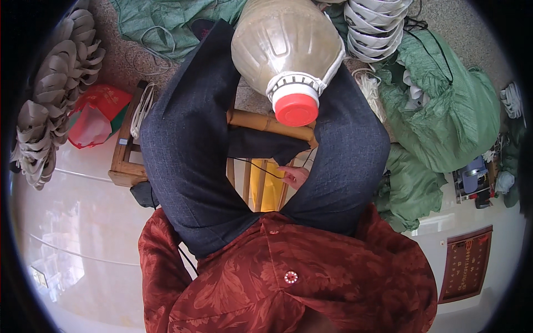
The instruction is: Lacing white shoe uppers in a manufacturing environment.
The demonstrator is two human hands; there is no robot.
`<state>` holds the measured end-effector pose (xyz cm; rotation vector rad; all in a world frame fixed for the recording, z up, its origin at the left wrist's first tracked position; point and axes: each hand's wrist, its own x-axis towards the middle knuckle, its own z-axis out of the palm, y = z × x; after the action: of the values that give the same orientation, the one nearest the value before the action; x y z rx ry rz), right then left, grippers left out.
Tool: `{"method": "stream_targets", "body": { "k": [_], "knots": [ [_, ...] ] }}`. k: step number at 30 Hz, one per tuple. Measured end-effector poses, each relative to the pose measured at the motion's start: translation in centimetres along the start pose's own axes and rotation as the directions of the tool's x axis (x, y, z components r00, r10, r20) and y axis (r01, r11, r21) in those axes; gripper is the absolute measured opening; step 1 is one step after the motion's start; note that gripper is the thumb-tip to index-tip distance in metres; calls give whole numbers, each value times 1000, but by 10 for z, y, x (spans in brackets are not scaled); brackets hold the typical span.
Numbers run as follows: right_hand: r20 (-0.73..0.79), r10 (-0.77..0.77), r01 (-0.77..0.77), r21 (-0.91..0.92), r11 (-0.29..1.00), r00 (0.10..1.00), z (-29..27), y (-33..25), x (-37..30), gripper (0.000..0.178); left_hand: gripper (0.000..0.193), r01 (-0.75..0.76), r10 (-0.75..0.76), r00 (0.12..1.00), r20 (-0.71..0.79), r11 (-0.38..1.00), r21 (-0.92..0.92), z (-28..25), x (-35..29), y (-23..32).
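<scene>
My right hand point(295, 176) shows low between my thighs, reaching in from under the right thigh. Its fingers are closed in a pinch on a thin black cord point(255, 165), which runs left toward the other thigh. My left hand is out of sight; only the left sleeve point(161, 266) shows, beside the left thigh. A large cloudy plastic bottle point(286, 41) with a red cap point(296, 109) lies between my knees, cap toward me. White cord is tied around its neck. Just past my right hand lie dark cloth point(266, 142) and a bamboo bar point(272, 123).
Stacked pale curved pieces point(55, 94) stand at the far left, near a red bag point(97, 114) and a wooden stool point(125, 161). A white stack point(377, 28) rises beyond my right knee. Green sacks point(444, 105) fill the right side. Something yellow point(265, 183) shows under the bamboo slats.
</scene>
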<state>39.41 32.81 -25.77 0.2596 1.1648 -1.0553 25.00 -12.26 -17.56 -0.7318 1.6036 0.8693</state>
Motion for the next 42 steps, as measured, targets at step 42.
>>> {"method": "stream_targets", "body": {
  "k": [42],
  "knots": [
    [-436, -174, -79, -502, 861, 883, -50, -45, 12, 53, 28, -15, 25, 990, 140, 997, -71, 63, 81, 29]
  ]
}}
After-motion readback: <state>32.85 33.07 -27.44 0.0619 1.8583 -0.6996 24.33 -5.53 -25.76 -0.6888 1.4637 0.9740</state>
